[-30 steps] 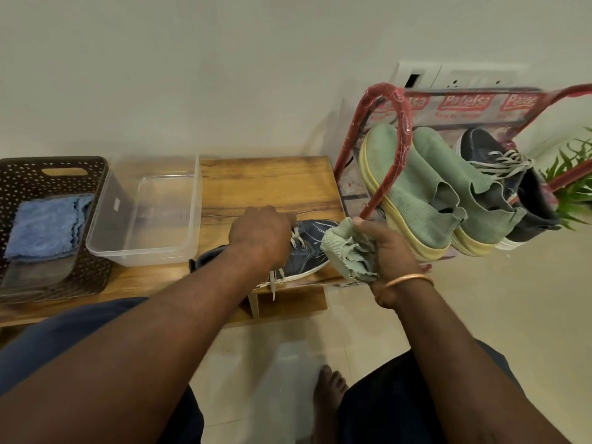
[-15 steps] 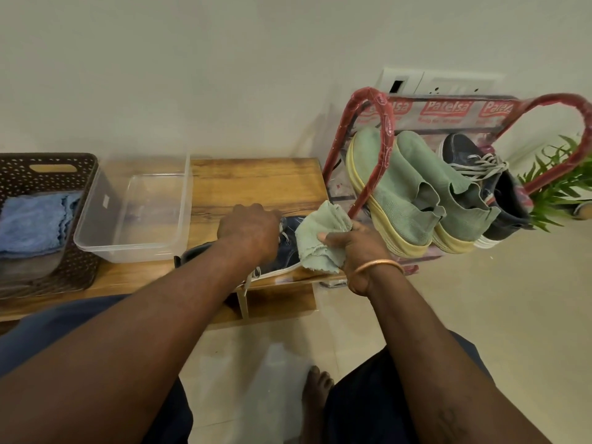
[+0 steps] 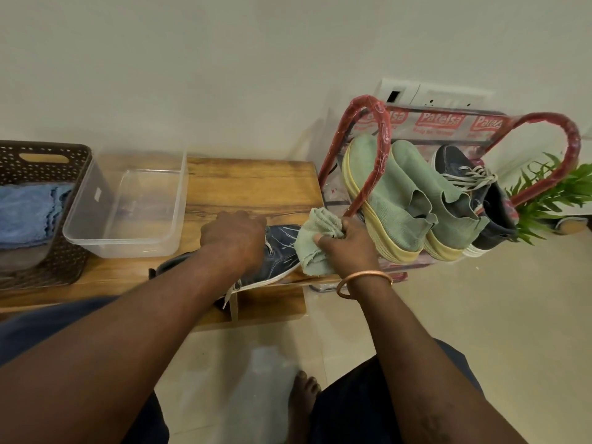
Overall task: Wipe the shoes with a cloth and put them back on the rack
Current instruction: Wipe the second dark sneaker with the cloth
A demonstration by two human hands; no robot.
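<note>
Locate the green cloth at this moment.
In the head view the green cloth sits right of centre, bunched in the right hand at the toe of the navy shoe on the wooden bench, just left of the red rack.

Shoe on bench, rack right, tub left.

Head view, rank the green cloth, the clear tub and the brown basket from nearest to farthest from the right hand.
1. green cloth, held in the right hand.
2. clear tub, to the left, beyond the navy shoe.
3. brown basket, at the far left.
</note>
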